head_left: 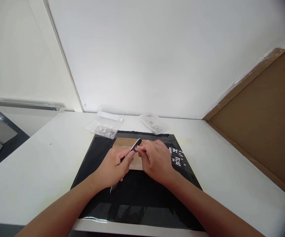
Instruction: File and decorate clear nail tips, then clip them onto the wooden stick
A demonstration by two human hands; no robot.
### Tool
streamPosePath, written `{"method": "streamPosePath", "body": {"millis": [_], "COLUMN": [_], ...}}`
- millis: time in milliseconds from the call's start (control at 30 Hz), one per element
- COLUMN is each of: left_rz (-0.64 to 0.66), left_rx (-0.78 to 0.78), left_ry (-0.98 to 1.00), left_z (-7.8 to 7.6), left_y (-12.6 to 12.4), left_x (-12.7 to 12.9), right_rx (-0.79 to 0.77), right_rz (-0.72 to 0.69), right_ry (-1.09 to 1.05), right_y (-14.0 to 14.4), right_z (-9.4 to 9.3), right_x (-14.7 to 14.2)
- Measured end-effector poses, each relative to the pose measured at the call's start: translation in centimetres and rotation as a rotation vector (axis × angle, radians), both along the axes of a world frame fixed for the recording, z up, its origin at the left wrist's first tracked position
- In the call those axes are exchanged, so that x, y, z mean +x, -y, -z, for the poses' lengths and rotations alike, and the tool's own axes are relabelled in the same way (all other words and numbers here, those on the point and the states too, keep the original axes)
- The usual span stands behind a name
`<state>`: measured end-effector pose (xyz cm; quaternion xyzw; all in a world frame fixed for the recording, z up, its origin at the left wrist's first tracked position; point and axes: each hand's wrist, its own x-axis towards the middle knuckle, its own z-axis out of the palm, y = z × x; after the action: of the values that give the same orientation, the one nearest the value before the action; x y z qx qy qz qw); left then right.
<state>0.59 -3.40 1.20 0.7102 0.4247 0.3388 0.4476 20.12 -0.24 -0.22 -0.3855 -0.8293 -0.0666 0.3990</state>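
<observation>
My left hand (113,166) is wrapped round a slim, long black object with a white edge (138,143), which it holds at a slant. One end sticks out above the thumb and the other shows below the palm; its kind is not clear. At the upper end, my right hand (158,162) has its fingertips pinched together, touching or very close to the object. Whatever those fingers may hold is too small to make out. Beneath both hands lies a tan sheet (124,142), partly covered by them, on a black mat (132,194).
Several tiny white pieces (178,161) lie on the mat's right side. Behind the mat are a translucent tray (154,123), a clear plastic box (110,115) and a printed clear packet (106,131). A white wall (144,59) rises behind the white table (34,171); a brown board (263,121) leans at right.
</observation>
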Motion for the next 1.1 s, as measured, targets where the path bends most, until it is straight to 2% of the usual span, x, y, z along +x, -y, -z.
{"method": "streamPosePath", "body": {"millis": [100,233,367,633,900,1100], "left_rz": [-0.007,-0.006,-0.019,-0.011,-0.008,-0.011], "left_rx": [0.009,0.052,0.075,0.022,0.016,0.02], "left_ry": [-0.002,-0.036,-0.032,-0.012,-0.003,-0.01], "left_z": [-0.01,0.07,0.04,0.16,-0.09,-0.02], "left_y": [-0.02,-0.02,-0.09,-0.14,-0.11,-0.13], "left_x": [-0.09,-0.17,-0.09,-0.05,-0.04,-0.06], "right_rx": [-0.001,-0.064,-0.04,-0.083,-0.002,-0.029], "right_rz": [0.055,-0.014,-0.011,-0.006,-0.036,0.027], "right_ry": [-0.029,0.012,-0.026,-0.113,-0.084,-0.071], "right_y": [0.14,0.35,0.13,-0.45,0.12,0.05], "right_z": [-0.07,-0.1,-0.15,0.35,0.15,-0.01], "right_x": [-0.11,-0.18,0.02,0.41,-0.08,0.14]}}
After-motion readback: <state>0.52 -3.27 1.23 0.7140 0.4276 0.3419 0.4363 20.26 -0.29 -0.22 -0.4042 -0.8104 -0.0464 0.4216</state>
